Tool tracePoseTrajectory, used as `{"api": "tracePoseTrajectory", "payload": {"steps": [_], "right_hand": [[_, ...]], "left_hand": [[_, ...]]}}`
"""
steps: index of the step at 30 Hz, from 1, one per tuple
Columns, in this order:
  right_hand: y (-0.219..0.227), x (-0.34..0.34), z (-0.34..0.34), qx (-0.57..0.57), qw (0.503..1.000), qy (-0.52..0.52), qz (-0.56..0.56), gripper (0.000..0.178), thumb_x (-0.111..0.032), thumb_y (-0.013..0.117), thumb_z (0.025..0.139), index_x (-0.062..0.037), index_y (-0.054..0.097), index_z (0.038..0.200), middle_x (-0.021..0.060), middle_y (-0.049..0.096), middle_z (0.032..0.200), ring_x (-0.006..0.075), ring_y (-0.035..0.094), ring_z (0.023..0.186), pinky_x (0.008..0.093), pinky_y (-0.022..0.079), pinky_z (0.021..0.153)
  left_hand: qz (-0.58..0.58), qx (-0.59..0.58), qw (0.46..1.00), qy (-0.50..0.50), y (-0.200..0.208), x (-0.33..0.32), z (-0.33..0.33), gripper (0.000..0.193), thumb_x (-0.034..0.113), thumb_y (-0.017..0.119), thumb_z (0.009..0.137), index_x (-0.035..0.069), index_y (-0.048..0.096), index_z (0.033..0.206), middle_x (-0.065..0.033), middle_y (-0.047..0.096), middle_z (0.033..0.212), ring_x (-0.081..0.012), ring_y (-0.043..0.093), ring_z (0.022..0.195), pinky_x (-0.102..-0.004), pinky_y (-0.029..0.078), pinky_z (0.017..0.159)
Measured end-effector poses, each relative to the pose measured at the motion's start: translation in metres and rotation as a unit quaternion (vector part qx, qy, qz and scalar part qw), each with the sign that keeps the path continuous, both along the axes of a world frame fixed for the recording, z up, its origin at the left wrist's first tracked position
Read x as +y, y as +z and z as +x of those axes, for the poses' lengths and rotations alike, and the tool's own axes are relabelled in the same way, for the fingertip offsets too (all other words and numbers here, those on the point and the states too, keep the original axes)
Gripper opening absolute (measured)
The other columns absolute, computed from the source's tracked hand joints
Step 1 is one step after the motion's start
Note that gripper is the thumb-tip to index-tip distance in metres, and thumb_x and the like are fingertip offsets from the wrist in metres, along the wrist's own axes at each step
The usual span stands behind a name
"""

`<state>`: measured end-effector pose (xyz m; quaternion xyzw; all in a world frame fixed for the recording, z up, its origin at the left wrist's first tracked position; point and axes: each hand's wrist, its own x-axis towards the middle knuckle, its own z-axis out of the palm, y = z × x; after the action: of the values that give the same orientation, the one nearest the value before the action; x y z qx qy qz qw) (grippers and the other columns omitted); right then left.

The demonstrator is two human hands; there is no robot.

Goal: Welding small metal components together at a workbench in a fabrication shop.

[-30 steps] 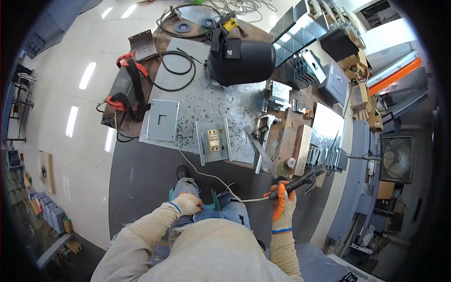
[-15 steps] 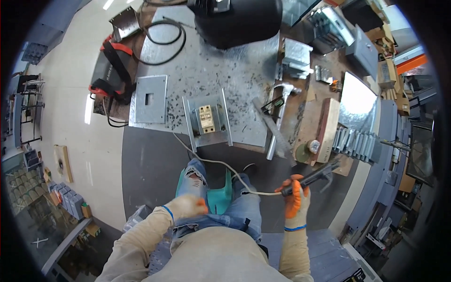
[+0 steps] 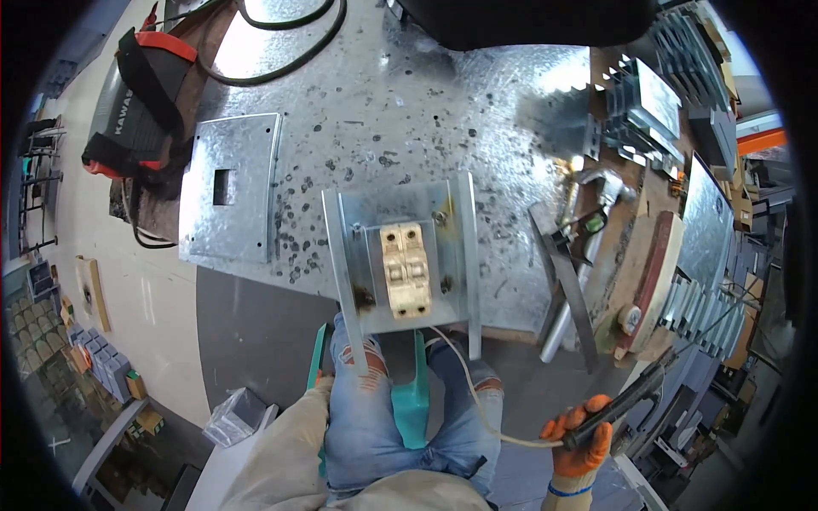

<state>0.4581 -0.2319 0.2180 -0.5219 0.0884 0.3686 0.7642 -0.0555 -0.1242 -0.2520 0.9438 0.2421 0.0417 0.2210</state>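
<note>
Right hand (image 3: pixel 584 434) is gripping a black tool (image 3: pixel 629 399); left hand (image 3: pixel 323 383), cannot tell — breaker (image 3: pixel 406 272) is sitting within bracket (image 3: pixel 339 264), plate (image 3: pixel 247 183) lying apart, left.

I'm in a metal workshop: my steel-topped desk (image 3: pixel 366 128) is peppered with dark burn-like spots and carries a claw hammer (image 3: pixel 607 182), stacked bent sheet-metal parts (image 3: pixel 643 106), a strapped grey-and-red machine (image 3: pixel 141 119) and a thick black cable (image 3: pixel 256 83). My right hand (image 3: pixel 584 434) wears an orange-coated work glove.
</note>
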Motion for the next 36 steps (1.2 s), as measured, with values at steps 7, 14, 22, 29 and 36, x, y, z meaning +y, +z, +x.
{"api": "tracePoseTrajectory", "payload": {"steps": [7, 14, 22, 29, 36], "right_hand": [[-0.038, 0.018, 0.000, -0.088, 0.994, 0.052, 0.029, 0.042, -0.038, 0.066, 0.107, -0.0102, 0.054, 0.135, 0.0125, 0.070, 0.092, 0.0286, 0.070, 0.065, 0.0509, 0.062, 0.063], [-0.072, 0.030, 0.000, -0.112, 0.989, 0.057, 0.080, 0.044, -0.038, 0.072, 0.103, -0.0105, 0.054, 0.133, 0.0127, 0.071, 0.091, 0.0300, 0.071, 0.066, 0.0519, 0.062, 0.063], [-0.073, 0.020, -0.010, -0.141, 0.988, 0.015, 0.062, 0.056, -0.029, 0.076, 0.098, -0.0025, 0.054, 0.142, 0.0183, 0.073, 0.091, 0.0345, 0.073, 0.069, 0.0516, 0.063, 0.068], [-0.068, 0.000, -0.010, -0.222, 0.974, -0.044, -0.004, 0.060, -0.015, 0.070, 0.095, 0.0035, 0.051, 0.149, 0.0163, 0.069, 0.080, 0.0267, 0.067, 0.059, 0.0356, 0.058, 0.057], [-0.051, -0.080, 0.039, -0.307, 0.938, -0.090, -0.133, 0.045, -0.015, 0.068, 0.100, 0.0002, 0.057, 0.140, 0.0101, 0.064, 0.082, 0.0163, 0.056, 0.050, 0.0319, 0.051, 0.044]], "left_hand": [[-0.070, 0.053, 0.985, 0.145, -0.005, 0.008, -0.036, 0.036, 0.033, 0.063, 0.099, 0.012, 0.072, 0.128, -0.0139, 0.073, 0.127, -0.0349, 0.069, 0.113, -0.0484, 0.054, 0.096], [-0.139, 0.092, 0.944, 0.284, -0.014, 0.064, -0.044, 0.037, 0.029, 0.063, 0.101, 0.008, 0.071, 0.129, -0.0162, 0.074, 0.126, -0.0332, 0.070, 0.108, -0.0447, 0.054, 0.095], [-0.342, 0.095, 0.886, 0.299, 0.024, -0.013, -0.093, 0.037, 0.024, 0.062, 0.102, 0.002, 0.071, 0.131, -0.0189, 0.075, 0.123, -0.0313, 0.071, 0.103, -0.0405, 0.055, 0.094], [-0.434, 0.096, 0.822, 0.356, -0.069, 0.097, -0.021, 0.035, 0.019, 0.063, 0.102, 0.000, 0.072, 0.129, -0.0190, 0.077, 0.119, -0.0288, 0.071, 0.101, -0.0376, 0.054, 0.094], [-0.383, 0.016, 0.879, 0.284, 0.042, 0.123, 0.047, 0.025, 0.010, 0.067, 0.097, -0.001, 0.076, 0.117, -0.0130, 0.078, 0.105, -0.0232, 0.069, 0.099, -0.0342, 0.054, 0.092]]}}
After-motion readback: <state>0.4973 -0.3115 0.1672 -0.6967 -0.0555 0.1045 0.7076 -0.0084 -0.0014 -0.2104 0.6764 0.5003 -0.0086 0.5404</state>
